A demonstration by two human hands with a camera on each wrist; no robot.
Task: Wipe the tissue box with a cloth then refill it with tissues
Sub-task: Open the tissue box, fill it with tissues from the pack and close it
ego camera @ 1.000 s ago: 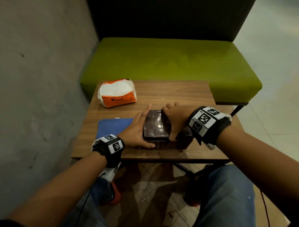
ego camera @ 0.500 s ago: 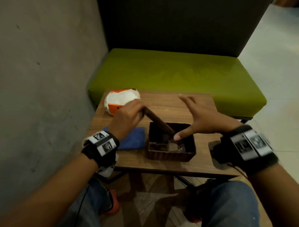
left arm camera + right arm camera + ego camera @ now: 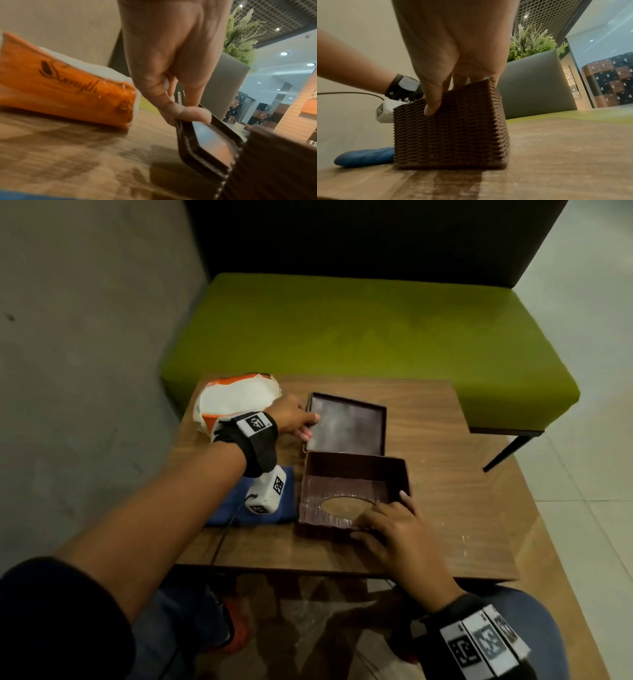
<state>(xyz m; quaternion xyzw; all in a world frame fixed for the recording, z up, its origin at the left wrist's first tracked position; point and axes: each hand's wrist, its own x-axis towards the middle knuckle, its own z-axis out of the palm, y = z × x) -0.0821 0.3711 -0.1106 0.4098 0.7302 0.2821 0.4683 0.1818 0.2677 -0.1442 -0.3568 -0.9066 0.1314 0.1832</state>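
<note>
The brown woven tissue box (image 3: 356,470) stands open-side up on the wooden table (image 3: 445,474), its oval slot facing down. My right hand (image 3: 380,515) grips its near right corner, thumb on the outer wall (image 3: 453,135) and fingers (image 3: 462,79) over the rim. The flat brown lid (image 3: 346,424) lies just behind the box. My left hand (image 3: 308,426) pinches the lid's left edge, thumb (image 3: 193,113) on the rim. An orange and white tissue pack (image 3: 236,398) lies at the far left. A blue cloth (image 3: 233,505) lies left of the box, partly under my left wrist.
A green bench (image 3: 359,326) with a dark backrest runs behind the table, and a grey wall (image 3: 85,337) closes the left side. My knees sit below the near table edge. Bare tabletop lies to the right of the box.
My left hand lifted the lid off the box and laid it flat behind it. My right hand dropped from above the box to grip its near right corner.
</note>
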